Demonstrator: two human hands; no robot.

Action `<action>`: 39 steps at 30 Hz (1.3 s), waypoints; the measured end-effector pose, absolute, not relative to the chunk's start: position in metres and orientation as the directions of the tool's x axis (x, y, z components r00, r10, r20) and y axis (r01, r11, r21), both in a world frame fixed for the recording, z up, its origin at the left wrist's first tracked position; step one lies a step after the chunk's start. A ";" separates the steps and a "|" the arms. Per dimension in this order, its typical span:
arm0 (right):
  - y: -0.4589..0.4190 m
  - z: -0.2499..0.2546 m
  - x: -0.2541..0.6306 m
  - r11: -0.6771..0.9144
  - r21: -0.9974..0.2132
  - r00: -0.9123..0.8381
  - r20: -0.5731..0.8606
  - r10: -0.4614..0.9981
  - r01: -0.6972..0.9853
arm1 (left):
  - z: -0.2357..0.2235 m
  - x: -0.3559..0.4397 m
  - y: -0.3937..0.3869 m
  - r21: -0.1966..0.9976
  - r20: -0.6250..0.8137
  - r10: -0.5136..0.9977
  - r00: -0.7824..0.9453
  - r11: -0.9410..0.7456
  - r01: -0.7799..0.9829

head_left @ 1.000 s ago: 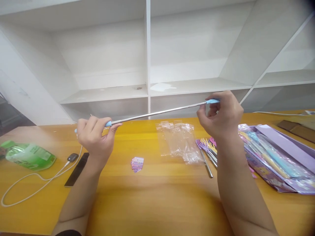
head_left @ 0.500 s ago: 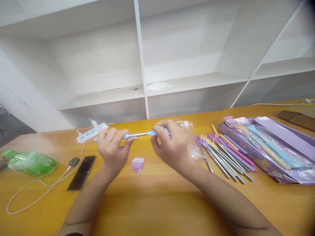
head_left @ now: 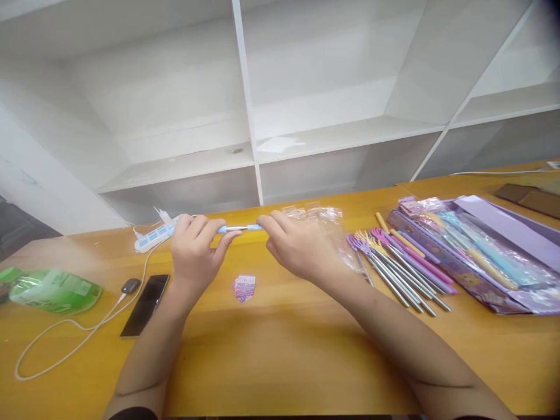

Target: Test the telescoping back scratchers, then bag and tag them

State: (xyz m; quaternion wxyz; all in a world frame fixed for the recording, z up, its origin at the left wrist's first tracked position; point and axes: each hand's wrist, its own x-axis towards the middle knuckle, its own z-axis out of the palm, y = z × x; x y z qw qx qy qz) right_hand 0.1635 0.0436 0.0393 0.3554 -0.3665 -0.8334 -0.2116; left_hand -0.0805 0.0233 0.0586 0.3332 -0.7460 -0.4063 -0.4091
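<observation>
A telescopic metal rod with light-blue ends point(head_left: 238, 228) is held level above the wooden table point(head_left: 280, 350), collapsed to a short length. My left hand point(head_left: 192, 256) pinches its left blue end. My right hand point(head_left: 297, 245) is closed round its right blue end, the fingertips almost meeting the left hand's. Only a short stretch of metal shows between the hands. Just right of my right hand lie clear plastic sleeves point(head_left: 328, 224).
Several similar rods with coloured claw tips point(head_left: 394, 268) lie at the right, beside a purple box of packaged ones point(head_left: 476, 256). Small purple cards point(head_left: 244, 287) lie below the hands. A phone point(head_left: 146, 305), cable point(head_left: 65, 344), power strip point(head_left: 153, 236) and green packet point(head_left: 52, 290) are at the left.
The rod was stretched long between wide-apart hands a second ago. My right hand has slid left along it, collapsing it, and both hands have dropped closer to the table.
</observation>
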 end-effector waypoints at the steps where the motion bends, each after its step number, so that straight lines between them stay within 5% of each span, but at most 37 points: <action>1: 0.044 0.040 0.165 0.644 0.099 -0.476 0.759 0.445 0.759 | 0.059 -0.080 0.023 -0.154 0.879 0.346 0.329 -0.447 0.881; 9: 0.050 0.040 0.172 0.584 0.177 -0.384 0.889 0.251 0.792 | 0.064 -0.086 0.023 -0.173 0.897 0.298 0.328 -0.446 0.878; 31: 0.096 0.069 0.267 0.426 -0.269 0.103 0.922 0.373 0.864 | 0.087 -0.146 0.036 -0.048 0.956 0.253 0.146 -0.358 0.933; 35: 0.113 0.070 0.299 0.460 -0.251 0.106 0.942 0.318 0.851 | 0.091 -0.169 0.041 -0.044 0.957 0.255 0.140 -0.348 0.936; 39: 0.138 0.061 0.363 0.332 -0.391 0.338 0.918 0.208 0.858 | 0.101 -0.209 0.045 -0.082 0.975 0.171 0.144 -0.329 0.941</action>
